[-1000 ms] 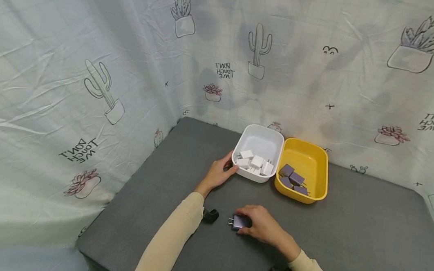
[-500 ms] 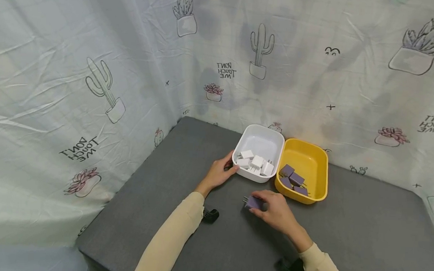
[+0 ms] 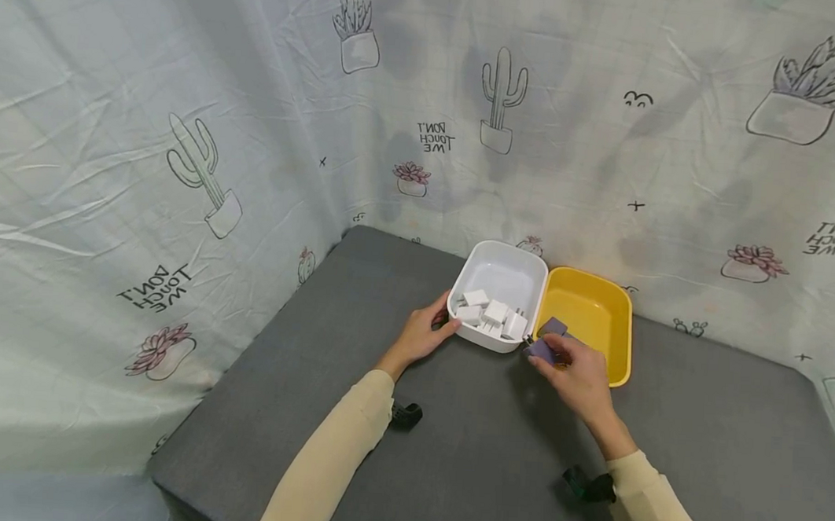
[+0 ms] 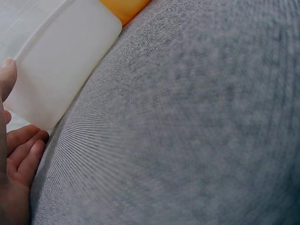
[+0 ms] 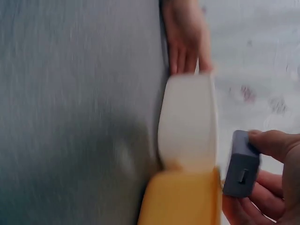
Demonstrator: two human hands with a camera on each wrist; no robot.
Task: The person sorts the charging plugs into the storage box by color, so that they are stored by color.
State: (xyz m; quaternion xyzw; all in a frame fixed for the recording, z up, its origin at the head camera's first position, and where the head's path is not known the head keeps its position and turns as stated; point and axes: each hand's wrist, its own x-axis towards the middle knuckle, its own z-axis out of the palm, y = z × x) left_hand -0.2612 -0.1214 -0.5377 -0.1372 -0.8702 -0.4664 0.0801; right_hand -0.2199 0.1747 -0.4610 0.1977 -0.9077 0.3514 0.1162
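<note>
My right hand (image 3: 581, 375) pinches a purple USB wall charger (image 3: 542, 351) between thumb and fingers, over the near left part of a yellow plastic box (image 3: 619, 334). In the right wrist view the charger (image 5: 241, 164) shows its port, and its body is close above the yellow rim. My left hand (image 3: 419, 335) holds the near left corner of a white plastic box (image 3: 487, 341); in the left wrist view the thumb is at the rim and the fingers lie low against the wall. Several white chargers (image 3: 494, 312) lie in the white box. Purple chargers in the yellow box are mostly hidden by my right hand.
Both boxes stand side by side on a grey cloth-covered table (image 3: 359, 289), near its back edge. A pale curtain (image 3: 578, 167) printed with cacti hangs behind and to the left. Black wrist straps or mounts (image 3: 586, 486) stick out below both forearms.
My right hand has lifted the purple charger from the table and carried it right and away from me, up to the yellow box. The left hand and both boxes have stayed put.
</note>
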